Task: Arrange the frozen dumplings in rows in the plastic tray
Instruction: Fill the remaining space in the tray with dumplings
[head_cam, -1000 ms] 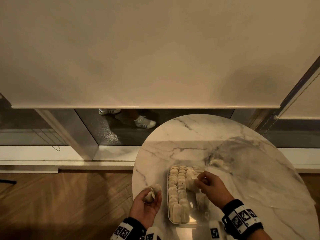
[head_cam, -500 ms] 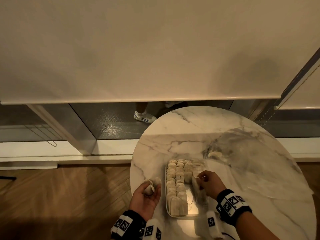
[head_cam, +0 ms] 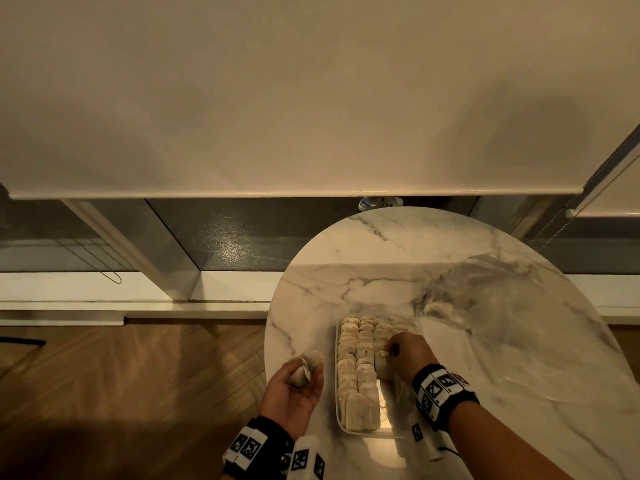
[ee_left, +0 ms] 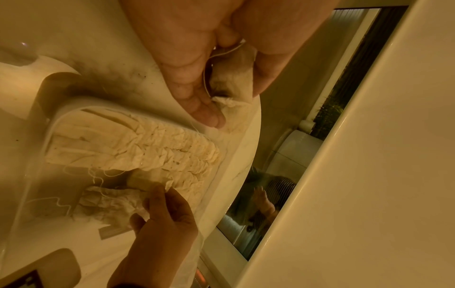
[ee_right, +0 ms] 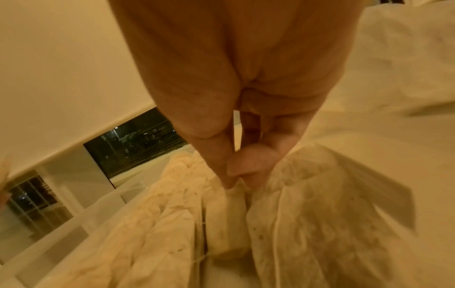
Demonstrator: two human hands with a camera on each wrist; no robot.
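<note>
A clear plastic tray (head_cam: pixel 337 375) lies on the marble table, with pale, crinkled dumplings (head_cam: pixel 356 368) standing in two full rows and a shorter third one. My right hand (head_cam: pixel 393 351) reaches into the tray and pinches a dumpling (ee_right: pixel 229 214) by its top edge, at the near end of the third row. In the wrist view thumb and forefinger (ee_right: pixel 236 181) meet on it. My left hand (head_cam: pixel 304 375) hovers at the table's left edge, cupping two dumplings (ee_left: pixel 231 78) with a thin string trailing. The tray rim (ee_left: pixel 56 117) and the rows (ee_left: pixel 147 148) also show there.
The round marble table (head_cam: pixel 381 265) ends just left of my left hand, above wood floor. A crumpled clear plastic bag (head_cam: pixel 512 327) covers the table right of the tray, with a loose dumpling (head_cam: pixel 440 308) in it. Beyond hangs a roller blind over a window.
My right hand has lowered its dumpling into the third row. The left hand keeps its dumplings in place. The view has tilted, and the shoes behind the glass have moved right.
</note>
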